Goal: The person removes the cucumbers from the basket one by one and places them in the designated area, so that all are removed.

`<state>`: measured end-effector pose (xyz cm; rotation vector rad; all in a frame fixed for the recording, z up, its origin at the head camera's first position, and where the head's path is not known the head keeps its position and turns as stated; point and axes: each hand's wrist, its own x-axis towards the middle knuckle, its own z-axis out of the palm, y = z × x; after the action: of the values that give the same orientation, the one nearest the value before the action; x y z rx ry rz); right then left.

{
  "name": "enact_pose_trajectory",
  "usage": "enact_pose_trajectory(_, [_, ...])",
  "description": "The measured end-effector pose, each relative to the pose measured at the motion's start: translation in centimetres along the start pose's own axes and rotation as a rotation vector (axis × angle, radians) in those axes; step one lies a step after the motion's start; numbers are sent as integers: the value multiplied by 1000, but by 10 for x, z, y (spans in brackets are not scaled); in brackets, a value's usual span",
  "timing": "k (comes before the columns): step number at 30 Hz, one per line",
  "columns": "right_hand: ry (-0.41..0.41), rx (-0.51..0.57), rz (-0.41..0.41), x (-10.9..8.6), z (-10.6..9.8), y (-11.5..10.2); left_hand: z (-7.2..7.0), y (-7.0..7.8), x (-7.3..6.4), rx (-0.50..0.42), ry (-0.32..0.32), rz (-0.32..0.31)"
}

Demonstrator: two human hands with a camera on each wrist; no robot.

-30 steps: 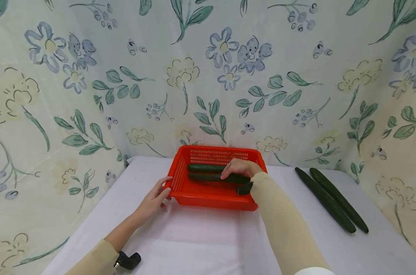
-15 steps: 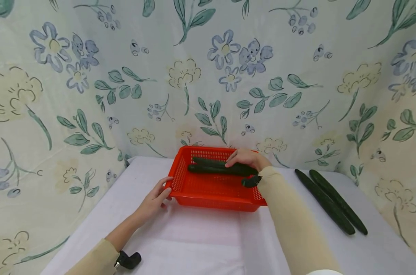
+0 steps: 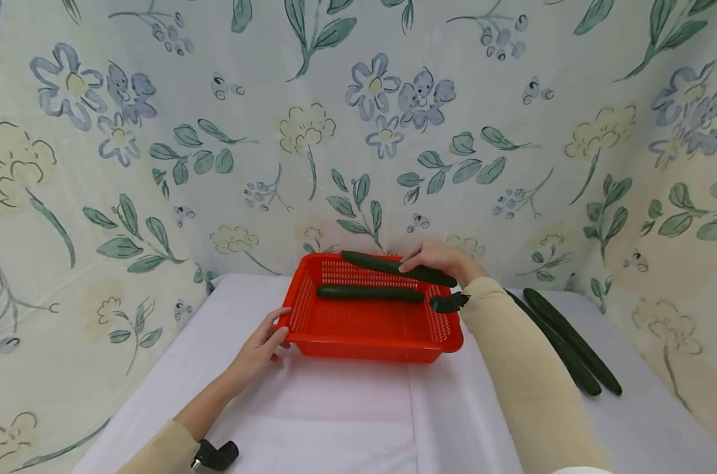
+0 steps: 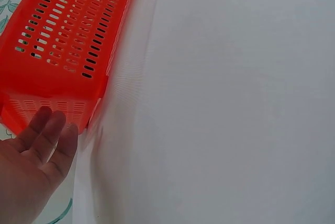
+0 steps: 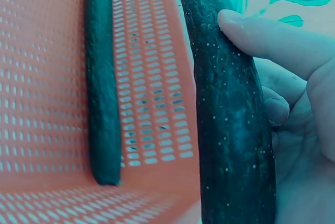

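Observation:
In the head view, a red plastic basket with slotted walls stands on the white-covered table. My right hand holds a dark green cucumber above the basket's back right part, slightly tilted. Seen from the right wrist, the thumb lies along one side of this cucumber and curled fingers are behind it. Another cucumber lies lengthwise inside the basket. My left hand grips the basket's left rim near the front corner; in the left wrist view, its fingers are against the outer end wall.
Two more cucumbers lie side by side on the table at the right, partly hidden by the right sleeve. A floral curtain hangs directly behind the basket and along both sides.
My right hand has lifted one of the two cucumbers from the basket floor, moving it back, up and to the right. The left hand stays at the basket rim.

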<state>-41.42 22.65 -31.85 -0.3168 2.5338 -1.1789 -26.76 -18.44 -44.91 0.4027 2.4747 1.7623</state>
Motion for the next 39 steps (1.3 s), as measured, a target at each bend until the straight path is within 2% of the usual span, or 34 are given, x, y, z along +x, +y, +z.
enact_pose_trajectory(4, [9,-27,-25,-8,-10,5,0,-2,0,1,4,-11])
enact_pose_trajectory(11, [92,-73,-40,-24,-27,20,1,-5,2,7,8,-18])
enact_pose_trajectory(18, [180,-57,-87,-45,-46,35,1,-4,2,17,9,-10])
enact_pose_trajectory(24, [221,-68,7,-67,-64,53,0,-1,2,21,9,-3])
enact_pose_trajectory(28, [222,-36,42,-82,-74,69,0,0,3,12,-3,7])
enact_pose_trajectory(35, [252,57,133,-97,-78,95,1,0,1,1,1,-7])
enact_pose_trajectory(39, [268,52,187,-110,-80,106,1,-3,2,-4,-2,-11])
